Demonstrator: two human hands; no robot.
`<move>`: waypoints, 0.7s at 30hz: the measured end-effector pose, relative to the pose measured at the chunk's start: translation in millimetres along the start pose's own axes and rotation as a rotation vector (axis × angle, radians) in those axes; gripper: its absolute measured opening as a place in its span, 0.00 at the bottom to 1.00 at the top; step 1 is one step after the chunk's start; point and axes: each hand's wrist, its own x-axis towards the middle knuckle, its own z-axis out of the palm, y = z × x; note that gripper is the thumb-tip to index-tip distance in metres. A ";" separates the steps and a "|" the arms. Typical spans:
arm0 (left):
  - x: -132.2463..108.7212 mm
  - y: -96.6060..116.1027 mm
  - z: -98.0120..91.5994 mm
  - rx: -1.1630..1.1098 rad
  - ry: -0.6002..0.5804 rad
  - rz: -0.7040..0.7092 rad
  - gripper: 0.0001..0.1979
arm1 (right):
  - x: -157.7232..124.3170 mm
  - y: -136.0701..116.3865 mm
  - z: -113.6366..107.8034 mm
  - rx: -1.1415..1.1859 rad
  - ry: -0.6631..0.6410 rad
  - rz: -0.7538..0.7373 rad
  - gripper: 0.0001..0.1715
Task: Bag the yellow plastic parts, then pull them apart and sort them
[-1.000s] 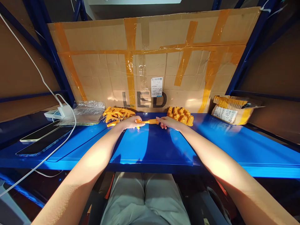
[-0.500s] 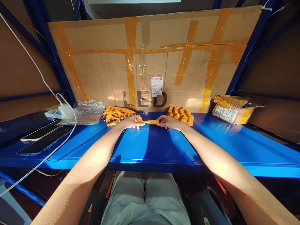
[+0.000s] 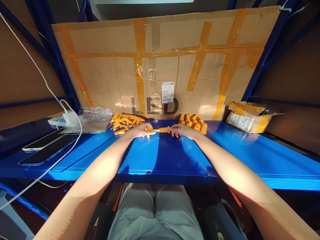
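Note:
An orange plastic piece (image 3: 163,130), ribbed at its right part and thinner at its left, is held level above the blue shelf. My left hand (image 3: 142,130) is closed on its left end. At the right end, the fingers of my right hand (image 3: 179,130) are closed on the same piece. Behind my left hand lies a pile of orange parts with small chains (image 3: 125,122). Several orange ribbed cylinders (image 3: 196,122) stand in a group just behind my right hand.
Two phones (image 3: 50,150), a white charger (image 3: 71,118) with a cable and clear bubble wrap (image 3: 93,120) are at the left. An open yellow package (image 3: 247,118) sits at the right. A taped cardboard sheet (image 3: 112,80) stands behind the blue shelf (image 3: 175,160).
My right hand has shifted very slightly to the right on the orange piece. My left hand and the orange groups look unchanged.

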 end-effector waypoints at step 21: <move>4.1 -2.1 3.5 -0.010 0.050 -0.003 0.23 | 4.4 1.8 1.0 0.056 0.022 0.033 0.27</move>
